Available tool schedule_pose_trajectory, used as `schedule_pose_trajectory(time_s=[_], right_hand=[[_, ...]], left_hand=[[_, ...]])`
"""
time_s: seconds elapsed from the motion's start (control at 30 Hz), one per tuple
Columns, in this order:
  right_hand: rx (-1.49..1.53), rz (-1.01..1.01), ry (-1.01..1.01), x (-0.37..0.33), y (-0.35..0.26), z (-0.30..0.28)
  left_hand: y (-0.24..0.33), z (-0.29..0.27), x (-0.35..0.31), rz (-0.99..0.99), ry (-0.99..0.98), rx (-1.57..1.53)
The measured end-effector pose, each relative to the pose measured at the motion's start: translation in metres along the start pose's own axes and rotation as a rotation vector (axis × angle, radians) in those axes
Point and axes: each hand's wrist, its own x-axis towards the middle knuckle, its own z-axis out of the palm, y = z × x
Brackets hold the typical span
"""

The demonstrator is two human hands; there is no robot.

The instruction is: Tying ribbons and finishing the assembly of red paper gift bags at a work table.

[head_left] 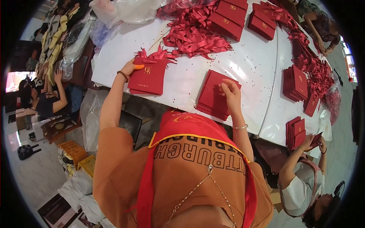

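Note:
My left hand (130,70), with an orange finger cot on its thumb, grips the upper left edge of a stack of flat red pouches (147,80). The top pouch bears a gold emblem, and red ribbon ends (161,55) stick out along its far side. The fingers beneath the thumb are mostly hidden. Over a second stack of plain-faced red pouches (211,99) hangs my right hand (231,93). Its fingers are half curled, thumb and fingertips slightly apart, with nothing visible between them.
A heap of red ribbons (194,34) lies on the white table (182,78) beyond my hands, beside more stacked pouches (229,19). Tiny red dots are scattered around. At right, a co-worker (304,182) handles pouches near other stacks (295,83). Clear plastic (127,11) covers the far left.

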Motion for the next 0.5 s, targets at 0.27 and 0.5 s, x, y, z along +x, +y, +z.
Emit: schedule_pose_trajectory(time_s=[0.27, 0.5], right_hand=[[-0.316, -0.769, -0.552, -0.057, -0.158, 0.039], [0.387, -1.122, -0.751, -0.088, -0.217, 0.061]], left_hand=[[0.017, 0.002, 0.047, -0.105, 0.154, 0.070], [0.003, -0.023, 0.067, 0.045, 0.322, 0.211]])
